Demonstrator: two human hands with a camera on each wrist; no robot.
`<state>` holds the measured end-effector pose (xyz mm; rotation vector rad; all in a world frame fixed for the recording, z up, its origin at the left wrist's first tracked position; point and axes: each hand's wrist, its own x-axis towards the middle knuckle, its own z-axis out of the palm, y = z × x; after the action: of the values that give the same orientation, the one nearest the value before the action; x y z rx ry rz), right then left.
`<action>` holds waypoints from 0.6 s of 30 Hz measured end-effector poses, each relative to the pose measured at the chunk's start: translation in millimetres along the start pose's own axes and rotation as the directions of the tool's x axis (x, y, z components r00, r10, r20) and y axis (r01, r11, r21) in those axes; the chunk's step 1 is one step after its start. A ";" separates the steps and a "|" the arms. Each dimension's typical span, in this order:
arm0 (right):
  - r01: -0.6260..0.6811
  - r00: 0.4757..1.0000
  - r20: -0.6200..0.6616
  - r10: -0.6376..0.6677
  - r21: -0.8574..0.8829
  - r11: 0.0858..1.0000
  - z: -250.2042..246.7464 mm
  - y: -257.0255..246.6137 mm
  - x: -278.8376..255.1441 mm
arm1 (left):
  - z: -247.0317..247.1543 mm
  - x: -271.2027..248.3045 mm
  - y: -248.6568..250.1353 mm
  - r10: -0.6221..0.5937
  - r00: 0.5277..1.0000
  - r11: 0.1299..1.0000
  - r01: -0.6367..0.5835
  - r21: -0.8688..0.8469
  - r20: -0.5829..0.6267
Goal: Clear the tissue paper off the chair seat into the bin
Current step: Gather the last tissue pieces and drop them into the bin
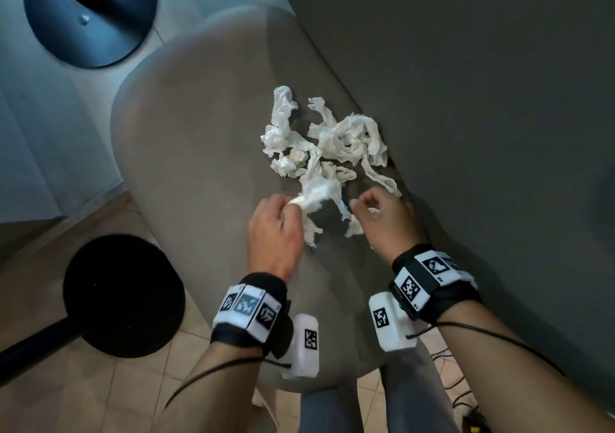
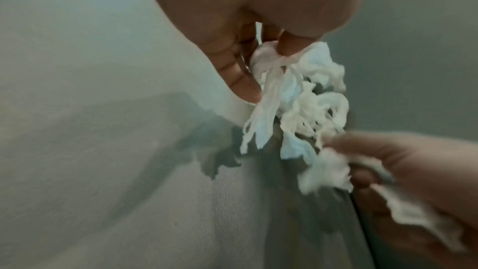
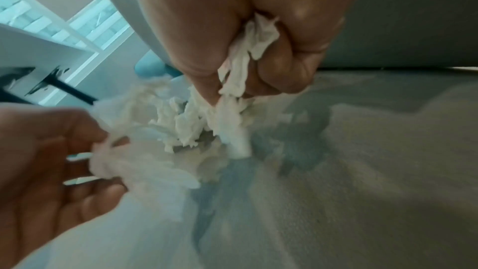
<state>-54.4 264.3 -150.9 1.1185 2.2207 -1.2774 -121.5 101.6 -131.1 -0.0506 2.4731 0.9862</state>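
A heap of crumpled white tissue paper lies on the beige chair seat, close to the backrest. My left hand pinches the near end of the heap, where a wad hangs from its fingertips. My right hand grips another torn strip in its curled fingers at the heap's near right side. Both hands hover just over the seat. The round black bin stands on the floor at the left of the chair.
The grey backrest rises right behind the tissue. A dark round table base sits on the floor at the far left. Cables trail over the tiled floor at the lower right.
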 end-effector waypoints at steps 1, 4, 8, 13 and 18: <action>0.008 1.000 0.019 -0.008 -0.017 1.000 4.5 -1.3 0.9 | -5.7 -0.6 -4.7 -0.048 0.998 0.998 0.046 -0.053 -0.034; 0.042 0.994 0.106 -0.036 -0.060 0.997 19.7 -7.3 -0.8 | -17.6 -0.1 -14.0 -0.171 0.982 0.968 0.152 -0.198 -0.081; 0.122 0.991 0.064 -0.120 -0.027 0.992 32.8 -19.6 0.7 | -26.8 6.7 -15.4 -0.296 0.954 0.883 0.257 -0.393 -0.042; 0.109 0.993 -0.033 -0.113 -0.105 0.988 40.6 -25.0 17.5 | -27.7 20.8 -1.4 -0.128 0.992 0.969 0.127 -0.210 0.007; 0.135 0.985 -0.090 -0.148 -0.136 0.982 37.5 -20.4 28.3 | -2.7 37.3 23.2 0.082 0.976 0.991 -0.101 0.083 0.202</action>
<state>-91.1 240.0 -177.0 1.0120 2.4573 -1.1346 -160.4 122.2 -131.0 0.1855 2.3510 0.8665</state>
